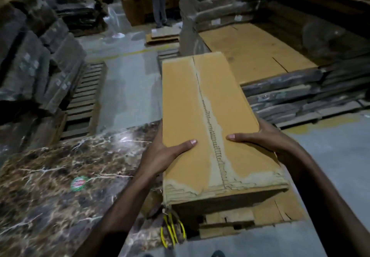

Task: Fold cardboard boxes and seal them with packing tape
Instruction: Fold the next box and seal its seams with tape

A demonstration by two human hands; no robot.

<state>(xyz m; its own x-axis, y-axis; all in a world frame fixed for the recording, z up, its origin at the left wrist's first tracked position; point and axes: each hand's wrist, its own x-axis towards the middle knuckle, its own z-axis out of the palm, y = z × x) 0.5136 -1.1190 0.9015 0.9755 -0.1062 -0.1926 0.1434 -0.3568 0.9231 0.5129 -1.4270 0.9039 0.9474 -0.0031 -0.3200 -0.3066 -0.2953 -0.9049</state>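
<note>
Left hand point(170, 154) and right hand point(266, 138) grip the near end of a long cardboard box point(200, 100), thumbs on top, just right of the marble-patterned table point(50, 186); flaps folded shut, centre seam looks scuffed and untaped, so sealing probably remains.

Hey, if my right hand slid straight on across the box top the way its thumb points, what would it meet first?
The right hand would first cross the torn centre seam of the cardboard box, then probably meet the thumb of the left hand, which lies opposite on the same face.
</note>
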